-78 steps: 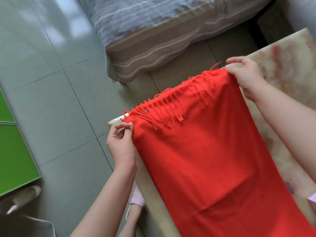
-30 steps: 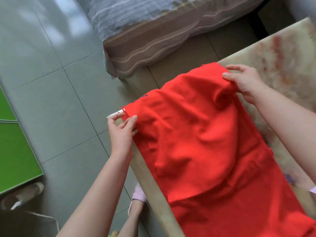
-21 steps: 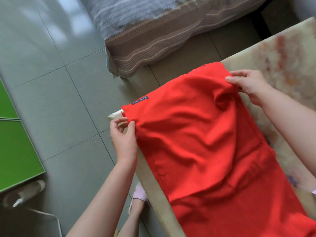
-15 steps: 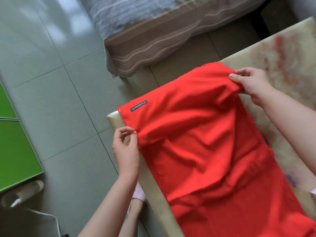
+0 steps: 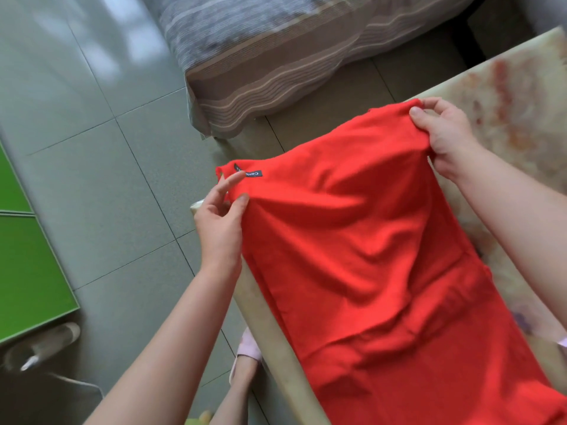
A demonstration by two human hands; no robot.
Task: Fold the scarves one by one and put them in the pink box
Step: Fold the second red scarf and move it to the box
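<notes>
Where the red scarf lies rumpled lengthwise on the bench, I see a small dark label near its left corner. The left hand pinches the edge there, and the right hand grips the opposite corner, fingers curled. Beyond are a striped bed, the grey tiled floor, a green panel and a pink slipper.

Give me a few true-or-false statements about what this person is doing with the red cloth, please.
1. The scarf is red. True.
2. The left hand and the right hand both hold the scarf's far end. True.
3. The scarf sits in a pink box. False: it lies on the table; no box is in view.
4. The scarf's label is white. False: it is dark.
</notes>
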